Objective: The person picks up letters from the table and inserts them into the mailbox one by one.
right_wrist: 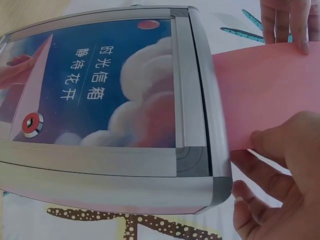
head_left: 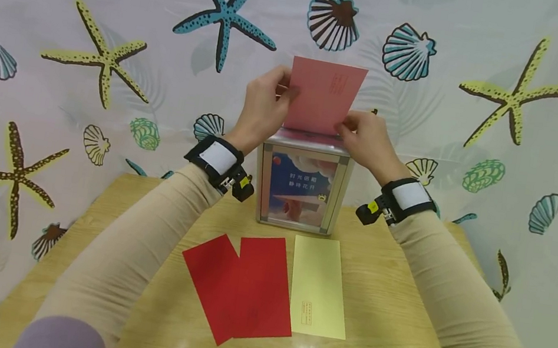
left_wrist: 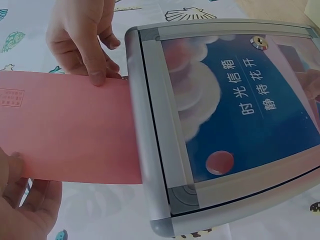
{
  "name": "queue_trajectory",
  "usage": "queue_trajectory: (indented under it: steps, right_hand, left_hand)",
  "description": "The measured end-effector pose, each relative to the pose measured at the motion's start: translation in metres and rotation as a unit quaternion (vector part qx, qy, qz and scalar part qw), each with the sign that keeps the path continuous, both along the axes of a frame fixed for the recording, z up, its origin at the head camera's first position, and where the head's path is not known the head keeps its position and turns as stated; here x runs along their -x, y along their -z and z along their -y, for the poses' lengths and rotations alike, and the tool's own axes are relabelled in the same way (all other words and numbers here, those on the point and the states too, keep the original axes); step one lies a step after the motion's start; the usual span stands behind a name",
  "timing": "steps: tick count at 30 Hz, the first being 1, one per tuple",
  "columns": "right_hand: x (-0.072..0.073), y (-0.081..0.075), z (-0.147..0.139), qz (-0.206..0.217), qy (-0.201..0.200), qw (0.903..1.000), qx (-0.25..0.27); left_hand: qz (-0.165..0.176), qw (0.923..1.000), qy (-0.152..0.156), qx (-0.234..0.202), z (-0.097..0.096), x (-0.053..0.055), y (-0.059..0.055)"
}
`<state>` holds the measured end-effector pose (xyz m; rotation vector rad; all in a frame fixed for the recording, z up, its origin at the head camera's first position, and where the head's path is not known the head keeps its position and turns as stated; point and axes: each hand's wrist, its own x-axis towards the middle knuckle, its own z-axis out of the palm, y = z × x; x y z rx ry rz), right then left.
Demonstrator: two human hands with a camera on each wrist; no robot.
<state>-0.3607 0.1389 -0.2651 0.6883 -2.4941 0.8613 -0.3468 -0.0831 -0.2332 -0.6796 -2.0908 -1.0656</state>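
In the head view, a left hand (head_left: 264,103) and right hand (head_left: 366,139) pinch one pink envelope (head_left: 319,96) upright at the top of one box (head_left: 301,186); two red envelopes (head_left: 262,290), overlapping, and one yellow envelope (head_left: 319,286) lie on the table (head_left: 390,296). The left wrist view crops the pink envelope's outer end; its lower edge is hidden behind the box's rim. The right wrist view cuts off the box's base; its contents cannot be seen.

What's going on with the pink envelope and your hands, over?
Left hand pinching left edge, right hand pinching right edge near the bottom. Pink envelope upright, lower end at top of box. No obstruction visible.
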Motion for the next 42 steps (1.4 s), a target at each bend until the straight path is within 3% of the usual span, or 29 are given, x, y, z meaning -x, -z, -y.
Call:
queue_trajectory:
  steps: [5,13,24,37,42]
  right_hand:
    - [-0.001,0.0,0.0,0.003,0.004,0.9998,0.019]
    - [-0.006,-0.015,0.006,-0.055,-0.006,0.9977,0.038]
    - [-0.011,-0.035,0.008,-0.133,0.01,0.9868,0.093]
    - [-0.005,-0.033,0.006,-0.117,0.029,0.9875,0.102]
    - [-0.008,-0.041,0.003,-0.134,0.035,0.982,0.128]
  left_hand:
    - [0.008,0.9999,0.002,0.008,0.001,0.005,0.004]
    - [0.037,0.9993,-0.007,0.006,0.007,0.008,0.01]
    - [0.035,0.9992,-0.006,0.015,0.008,0.013,0.012]
    - [0.005,0.9999,0.001,-0.014,0.004,0.013,0.01]
    - [0.001,0.9999,0.001,-0.012,0.002,0.012,0.006]
